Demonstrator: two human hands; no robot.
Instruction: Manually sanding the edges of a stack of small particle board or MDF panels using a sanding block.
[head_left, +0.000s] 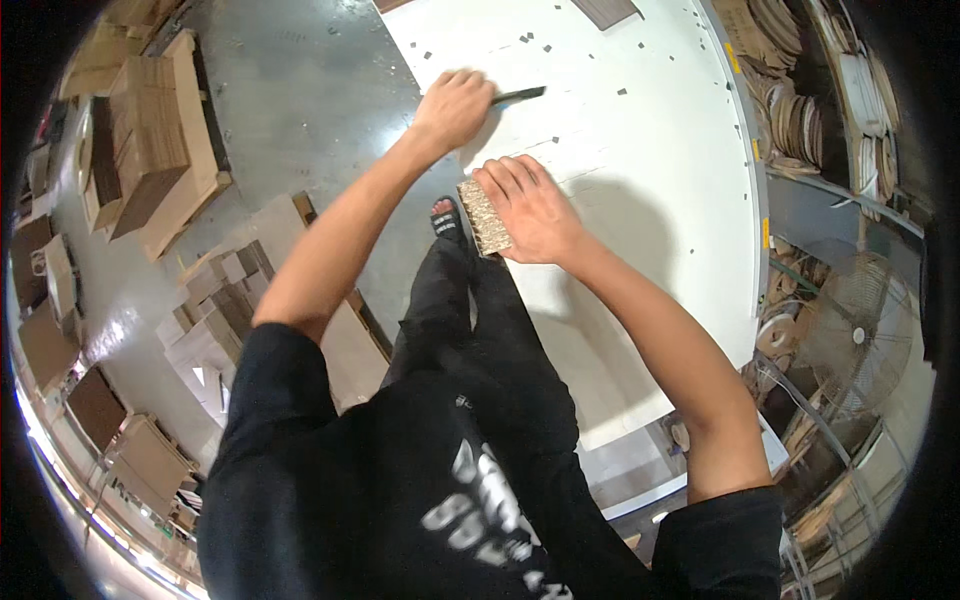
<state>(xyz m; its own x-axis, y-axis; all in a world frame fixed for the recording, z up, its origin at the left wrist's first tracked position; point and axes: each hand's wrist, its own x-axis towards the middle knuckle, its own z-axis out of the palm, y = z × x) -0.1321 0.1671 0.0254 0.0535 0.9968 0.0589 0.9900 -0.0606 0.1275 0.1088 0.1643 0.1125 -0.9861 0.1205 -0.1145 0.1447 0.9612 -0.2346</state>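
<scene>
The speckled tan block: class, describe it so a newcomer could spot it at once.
Find the large white work surface, then follow its left edge to the bare right hand. Partly covered by that hand, at the edge, is the speckled tan block; its coarse, grainy face sets it apart from the thin dark tool in the left hand.

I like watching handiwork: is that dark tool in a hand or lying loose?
In a hand: the left hand is closed around the dark tool, whose narrow end juts out to the right.

Boxes (pixel 148 145) lie left of the block (pixel 482 222) at the table's (pixel 690 200) edge.
</scene>
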